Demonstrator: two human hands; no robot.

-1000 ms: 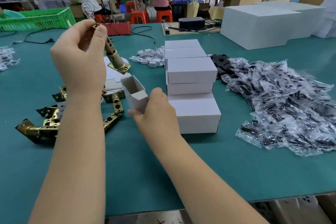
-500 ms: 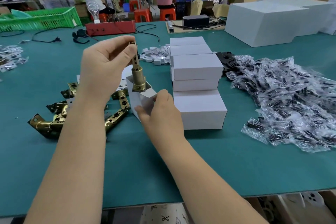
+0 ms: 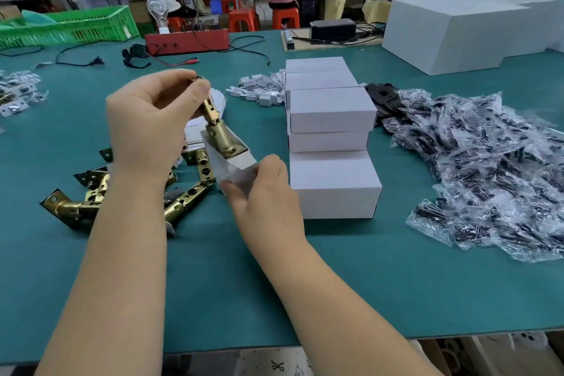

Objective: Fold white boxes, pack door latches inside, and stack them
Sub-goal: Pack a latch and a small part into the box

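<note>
My left hand (image 3: 152, 119) pinches the top end of a brass door latch (image 3: 220, 131), which tilts down with its lower end inside the open mouth of a small white box (image 3: 235, 166). My right hand (image 3: 262, 189) grips that box from below, just left of a stack of closed white boxes (image 3: 331, 143). Several loose brass latches (image 3: 91, 198) lie on the green table under my left forearm. Flat white box blanks (image 3: 218, 99) show behind the held latch.
A heap of clear plastic bags with dark parts (image 3: 488, 168) covers the table at right. Small white pieces (image 3: 259, 90) lie behind the stack. A big white carton (image 3: 470, 27), a red device (image 3: 186, 41) with cables and a green crate (image 3: 70, 26) stand at the back.
My left hand has brought the latch down from high above the table into the open box. My right hand has tipped the box so that its mouth faces up and left.
</note>
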